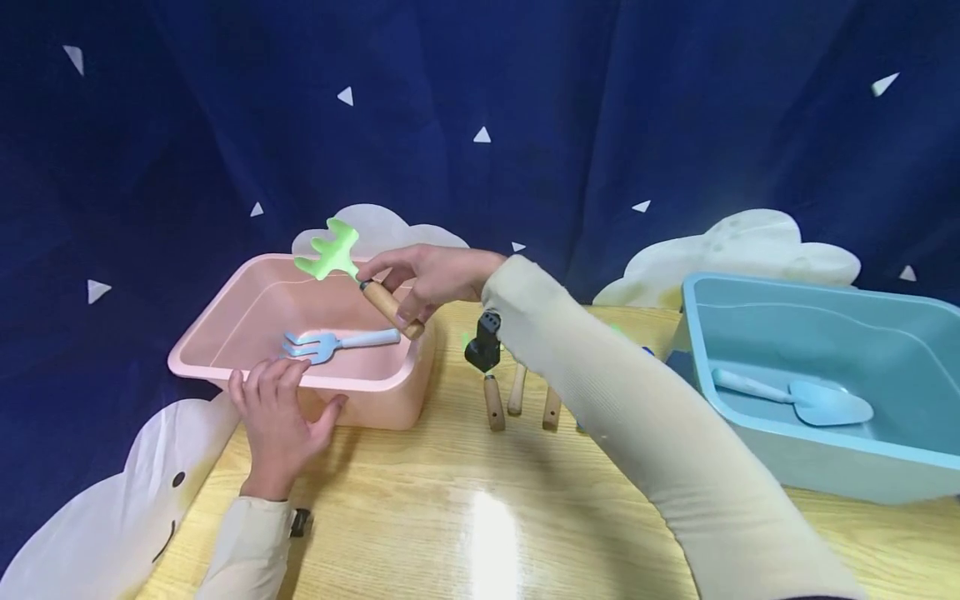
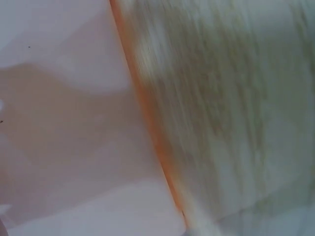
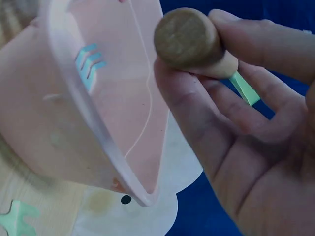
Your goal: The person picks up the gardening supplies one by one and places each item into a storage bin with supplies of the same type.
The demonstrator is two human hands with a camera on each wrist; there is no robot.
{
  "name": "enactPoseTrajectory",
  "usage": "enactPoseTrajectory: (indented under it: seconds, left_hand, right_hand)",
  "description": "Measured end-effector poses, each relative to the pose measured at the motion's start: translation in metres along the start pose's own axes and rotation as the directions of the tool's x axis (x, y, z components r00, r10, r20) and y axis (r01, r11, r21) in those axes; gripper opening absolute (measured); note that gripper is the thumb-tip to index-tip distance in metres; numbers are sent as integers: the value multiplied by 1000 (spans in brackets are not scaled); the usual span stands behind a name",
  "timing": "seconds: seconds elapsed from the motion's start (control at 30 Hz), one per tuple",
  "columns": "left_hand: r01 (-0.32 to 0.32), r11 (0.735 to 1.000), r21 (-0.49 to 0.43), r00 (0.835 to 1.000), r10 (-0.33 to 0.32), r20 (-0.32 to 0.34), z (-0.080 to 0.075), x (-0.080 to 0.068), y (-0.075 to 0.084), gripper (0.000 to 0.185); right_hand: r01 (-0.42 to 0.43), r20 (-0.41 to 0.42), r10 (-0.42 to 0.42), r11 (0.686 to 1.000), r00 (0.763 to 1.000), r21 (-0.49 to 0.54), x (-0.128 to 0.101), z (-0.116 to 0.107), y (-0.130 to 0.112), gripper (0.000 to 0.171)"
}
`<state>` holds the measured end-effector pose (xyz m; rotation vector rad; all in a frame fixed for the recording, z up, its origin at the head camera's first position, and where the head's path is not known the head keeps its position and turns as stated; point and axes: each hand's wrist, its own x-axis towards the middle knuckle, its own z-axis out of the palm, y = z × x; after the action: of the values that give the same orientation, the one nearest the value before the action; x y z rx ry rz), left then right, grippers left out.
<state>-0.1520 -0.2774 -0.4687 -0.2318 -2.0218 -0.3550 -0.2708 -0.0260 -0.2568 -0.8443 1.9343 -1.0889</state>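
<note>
Right hand [image 1: 438, 275]: thumb and fingers pinch the wooden handle of the green rake [image 1: 378, 298], centre-left of frame; handle end faces the right wrist camera. Rake held up at the pink bin [image 1: 382, 410], prongs to the upper left, overlapping the bin's back rim in head view. Left hand [image 1: 277, 417], lower left: fingers hooked over the bin's front rim, thumb against the outer wall. Left wrist view blurred, mostly pink wall and counter [image 1: 405, 508]. Blue fork [image 1: 322, 347] lies inside the pink bin, prongs left. Centre of frame: wooden-handled tools [image 1: 494, 406] on the counter, partly hidden by the right wrist and sleeve [image 1: 637, 417]. Far right: teal bin [image 1: 840, 454], blue trowel [image 1: 828, 404] lying inside. Behind: navy curtain [image 1: 540, 75], white triangles.
</note>
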Motion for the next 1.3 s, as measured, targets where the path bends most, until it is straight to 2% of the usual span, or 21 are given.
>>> enactPoseTrajectory:
  seconds: [0.23,0.47,1.0,1.2,1.3]
  left_hand:
    - [-11,1000,-26,1000,10,-21,3,-2,7,63]
    - [8,1000,-18,1000,-9,-24,-3,-3,12,62]
    - [11,1000,0,1000,-11,-21,3,-8,15,61]
    - [6,1000,-7,1000,-6,-27,2,-6,15,62]
    - [1,1000,-8,1000,-2,-32,0,-5,14,62]
  right_hand:
    - [-40,-15,40,999,999,7,14,-1,6,75]
    - [-51,-20,50,998,999,-28,25,9,10,73]
    - [-125,0,125,992,992,-34,47,22,18,72]
    - [-125,-1,125,990,992,-61,53,24,21,71]
    - [-124,3,124,992,992,-39,53,25,21,72]
